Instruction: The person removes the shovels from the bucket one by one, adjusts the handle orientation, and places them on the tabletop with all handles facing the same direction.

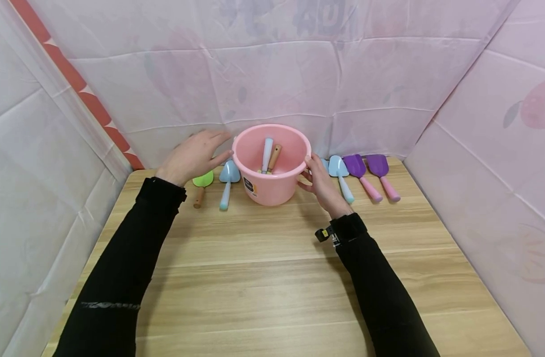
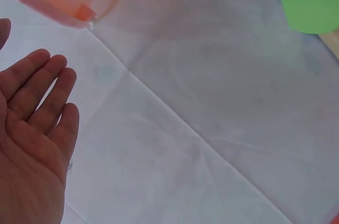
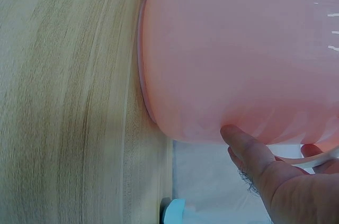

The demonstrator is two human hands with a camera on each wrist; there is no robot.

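Head view: the pink bucket [image 1: 272, 166] stands at 12 o'clock on the table [image 1: 272, 277], between both hands. The right hand [image 1: 320, 183] grasps its 3 o'clock side. Left wrist view: the left hand [image 2: 32, 144] is released, fingers straight. Right wrist view: the thumb presses the bucket wall.

bright, even, soft light, faint shadows, wide-angle bending at head-view edges, both wrist views blurred close-up

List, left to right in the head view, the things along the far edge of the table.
Green shovel → blue shovel → pink bucket → second blue shovel → purple shovel → second purple shovel.
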